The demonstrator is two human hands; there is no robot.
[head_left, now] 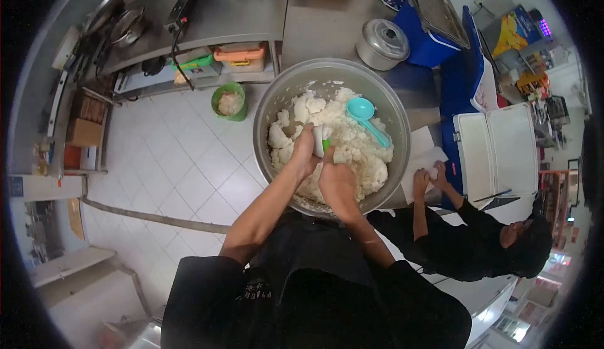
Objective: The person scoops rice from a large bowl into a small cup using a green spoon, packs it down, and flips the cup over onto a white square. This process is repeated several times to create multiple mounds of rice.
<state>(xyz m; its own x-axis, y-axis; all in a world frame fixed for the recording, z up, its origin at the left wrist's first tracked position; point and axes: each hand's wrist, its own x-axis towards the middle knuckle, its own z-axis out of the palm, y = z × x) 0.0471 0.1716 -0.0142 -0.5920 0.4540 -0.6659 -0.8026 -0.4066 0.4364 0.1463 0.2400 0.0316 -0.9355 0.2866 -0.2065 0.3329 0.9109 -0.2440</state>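
Note:
A large metal pot full of white rice stands before me. Over the rice, my left hand is closed around a small white cup. My right hand is closed on a green-ended utensil that reaches the cup; most of its length is hidden. A turquoise ladle lies on the rice to the right of both hands, its handle slanting toward the lower right.
A lidded pot sits behind right, near a blue cooler. At left, a green bucket stands beside the steel counter. A co-worker at right handles white paper.

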